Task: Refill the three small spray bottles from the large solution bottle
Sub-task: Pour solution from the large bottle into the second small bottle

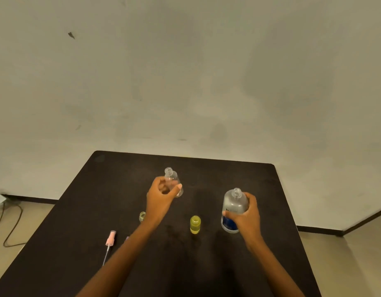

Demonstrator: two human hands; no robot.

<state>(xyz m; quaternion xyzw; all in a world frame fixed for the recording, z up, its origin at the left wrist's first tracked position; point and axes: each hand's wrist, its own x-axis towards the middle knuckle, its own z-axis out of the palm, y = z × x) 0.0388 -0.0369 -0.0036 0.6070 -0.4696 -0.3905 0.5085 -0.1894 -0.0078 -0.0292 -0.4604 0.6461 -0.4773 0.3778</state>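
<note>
- Left hand (pixel 161 196): raised over the middle of the counter (pixel 228 174). Its fingers (pixel 179 186) are curled round a small clear bottle (pixel 173 179), thumb on the near side.
- Small clear bottle: neck open, no cap fitted, tilted slightly to the left and held above the counter surface. Liquid level cannot be judged.
- Right hand (pixel 248 213): wrapped round the large bottle (pixel 233 205) from its right side, fingers clasping the body and thumb across the front.
- Large bottle: clear, with a blue label low on its body, upright on the right part of the counter. Whether its base touches the surface cannot be told.
- Yellow bottle (pixel 195 224): small, upright on the counter between the two forearms, untouched by either hand.
- Third small bottle (pixel 142 216): stands just left of the left forearm, partly hidden by it.
- Pink spray pump (pixel 110 237): lies on the counter at the left, its thin tube pointing toward the near edge.
- Floor at left: a dark cable (pixel 10 224) lies loose.
</note>
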